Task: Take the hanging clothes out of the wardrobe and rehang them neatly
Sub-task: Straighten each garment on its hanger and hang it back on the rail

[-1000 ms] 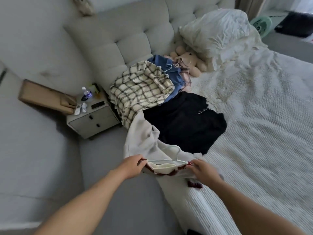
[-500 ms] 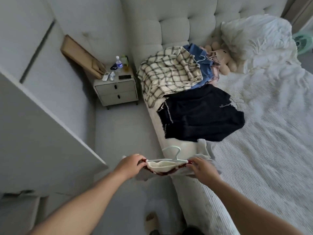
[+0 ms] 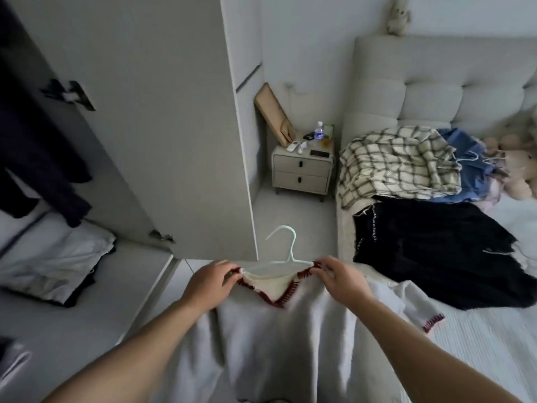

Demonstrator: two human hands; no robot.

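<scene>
Both hands held 1 white garment up by its shoulders, on a pale hanger whose hook stood upright above the neckline. The left hand had its fingers curled round the left shoulder of the garment at the hanger's end; the right hand pinched the right shoulder the same way. The neckline was trimmed in dark red stitching, and the body of the garment hung down between the forearms, with 1 red-trimmed cuff lying out on the bed to the right.

The open wardrobe door stood edge-on just beyond the hanger, its lower corner close above the left hand. To its left the wardrobe interior showed dark hanging clothes above folded pale cloth on a shelf.

Between the door's edge and the side of the bed ran a narrow strip of bare floor, ending at a nightstand with 2 drawers, a bottle and small items on top. On the bed lay a black garment near the mattress edge, a checked garment beyond it by the headboard, and a blue garment just beside that.
</scene>
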